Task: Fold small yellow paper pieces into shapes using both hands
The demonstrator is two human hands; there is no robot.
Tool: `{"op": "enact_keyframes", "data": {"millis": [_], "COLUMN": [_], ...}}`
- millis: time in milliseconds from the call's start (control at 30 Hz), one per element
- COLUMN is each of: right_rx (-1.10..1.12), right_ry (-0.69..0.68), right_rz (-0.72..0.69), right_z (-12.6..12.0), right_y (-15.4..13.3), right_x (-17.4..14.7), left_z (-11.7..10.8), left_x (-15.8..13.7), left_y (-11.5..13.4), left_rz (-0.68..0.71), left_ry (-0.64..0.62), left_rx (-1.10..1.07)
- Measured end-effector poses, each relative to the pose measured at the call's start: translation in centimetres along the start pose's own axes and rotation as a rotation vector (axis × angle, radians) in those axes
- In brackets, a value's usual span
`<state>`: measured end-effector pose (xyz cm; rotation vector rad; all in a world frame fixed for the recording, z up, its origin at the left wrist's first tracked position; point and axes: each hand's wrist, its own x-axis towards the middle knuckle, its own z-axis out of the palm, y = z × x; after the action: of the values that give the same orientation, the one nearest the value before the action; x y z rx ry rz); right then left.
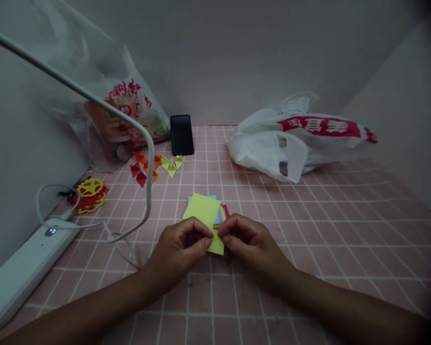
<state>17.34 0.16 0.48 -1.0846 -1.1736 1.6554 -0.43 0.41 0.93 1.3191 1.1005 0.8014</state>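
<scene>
In the middle of the head view, both hands pinch a small piece of yellow-green paper (216, 246). My left hand (181, 244) is closed on its left side, thumb against forefinger. From the other side my right hand (249, 242) grips it the same way, and the fingertips nearly meet. Part of this paper is hidden behind the fingers. Just beyond lies a flat yellow-green sheet (201, 208), on top of a stack of coloured papers (221, 214) with blue, purple and red edges showing.
Folded paper pieces (171, 166) in red, orange and yellow lie at the back left, near a black phone (182, 134). Plastic bags (269, 143) stand at both sides. A white cable (149, 182) arches across the left, above a power strip (28, 268) and yellow-red cutouts (89, 194).
</scene>
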Motion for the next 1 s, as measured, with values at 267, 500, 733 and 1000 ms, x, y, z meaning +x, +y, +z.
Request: {"op": "enact_keyframes", "data": {"millis": [267, 500, 733, 1000], "right_rx": [0.049, 0.071, 0.075, 0.112], "right_ry": [-0.011, 0.043, -0.009, -0.127], "right_rz": [-0.012, -0.038, -0.017, 0.036], "right_z": [-0.22, -0.15, -0.3, -0.23], "right_y": [0.48, 0.33, 0.6, 0.42], "right_x": [-0.11, -0.06, -0.05, -0.07], "left_z": [-0.14, 0.21, -0.08, -0.26], "left_x": [0.1, 0.3, 0.46, 0.6], "left_y": [-0.3, -0.36, -0.15, -0.11], "left_rz": [0.017, 0.004, -0.017, -0.073], "left_ry": [-0.004, -0.028, -0.001, 0.049], "left_rx": [0.022, -0.194, -0.098, -0.174]}}
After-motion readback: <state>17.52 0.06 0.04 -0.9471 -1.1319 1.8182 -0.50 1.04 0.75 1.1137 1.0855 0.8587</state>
